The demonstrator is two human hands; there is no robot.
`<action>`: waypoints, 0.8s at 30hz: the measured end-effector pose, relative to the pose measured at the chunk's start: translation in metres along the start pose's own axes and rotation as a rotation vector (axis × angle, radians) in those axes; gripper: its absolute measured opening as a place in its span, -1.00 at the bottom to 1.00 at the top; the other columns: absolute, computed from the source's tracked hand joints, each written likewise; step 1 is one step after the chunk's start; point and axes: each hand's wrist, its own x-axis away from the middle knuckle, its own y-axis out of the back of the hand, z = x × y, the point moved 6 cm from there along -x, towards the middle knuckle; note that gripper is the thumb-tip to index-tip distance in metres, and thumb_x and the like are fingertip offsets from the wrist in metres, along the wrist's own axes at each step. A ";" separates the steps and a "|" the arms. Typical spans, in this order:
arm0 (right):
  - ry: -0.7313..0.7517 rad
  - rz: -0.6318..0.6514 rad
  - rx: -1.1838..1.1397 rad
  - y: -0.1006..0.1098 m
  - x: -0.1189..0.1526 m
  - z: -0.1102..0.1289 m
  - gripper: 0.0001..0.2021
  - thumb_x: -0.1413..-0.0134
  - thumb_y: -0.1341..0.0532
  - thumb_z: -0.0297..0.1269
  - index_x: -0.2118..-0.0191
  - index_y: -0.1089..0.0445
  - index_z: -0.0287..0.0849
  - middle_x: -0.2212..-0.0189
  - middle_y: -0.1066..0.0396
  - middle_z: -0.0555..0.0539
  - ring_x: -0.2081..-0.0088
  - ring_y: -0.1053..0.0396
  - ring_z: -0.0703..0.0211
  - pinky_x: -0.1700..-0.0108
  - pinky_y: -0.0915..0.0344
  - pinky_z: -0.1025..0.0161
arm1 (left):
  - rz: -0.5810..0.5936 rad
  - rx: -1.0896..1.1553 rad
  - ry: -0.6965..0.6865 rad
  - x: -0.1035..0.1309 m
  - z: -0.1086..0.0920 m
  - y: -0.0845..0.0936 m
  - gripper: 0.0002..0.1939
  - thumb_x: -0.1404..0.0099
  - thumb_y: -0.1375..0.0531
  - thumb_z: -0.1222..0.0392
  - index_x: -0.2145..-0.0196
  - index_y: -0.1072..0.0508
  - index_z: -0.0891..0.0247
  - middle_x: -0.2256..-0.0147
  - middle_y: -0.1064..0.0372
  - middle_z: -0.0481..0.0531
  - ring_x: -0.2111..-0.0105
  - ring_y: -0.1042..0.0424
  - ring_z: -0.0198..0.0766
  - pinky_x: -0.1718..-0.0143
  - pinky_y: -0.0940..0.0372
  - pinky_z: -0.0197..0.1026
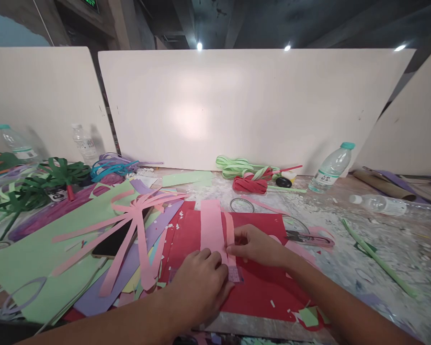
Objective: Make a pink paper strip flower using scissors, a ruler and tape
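A wide pink paper strip (211, 223) lies upright on red paper (258, 292), with a narrower salmon-pink strip (229, 225) along its right edge. My left hand (203, 282) is closed, its curled fingers pressed down on the lower part of the wide strip. Under that hand, a clear plastic piece (238, 274), perhaps a ruler, shows partly; the rest is hidden. My right hand (256, 245) pinches the narrow strip from the right, thumb and forefinger at its edge.
Left lie a pink cut-paper fringe (138, 211), a dark phone (117, 239) and green paper (36, 258). Scissors (309, 237) rest right of the red paper. Behind are a red ribbon bundle (249, 185), a leaning bottle (332, 167) and a white board (251, 105). Paper scraps litter the table.
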 end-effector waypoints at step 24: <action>0.403 0.083 0.876 -0.006 0.051 0.022 -0.79 -0.10 -0.11 -0.48 0.29 -0.45 -0.06 0.34 -0.41 -0.02 0.36 -0.31 0.21 0.41 0.03 0.27 | -0.049 0.047 0.009 0.000 0.000 -0.001 -0.78 -0.29 -0.08 0.16 0.39 -0.49 0.24 0.38 -0.41 0.06 0.37 -0.36 -0.15 0.40 -0.25 -0.14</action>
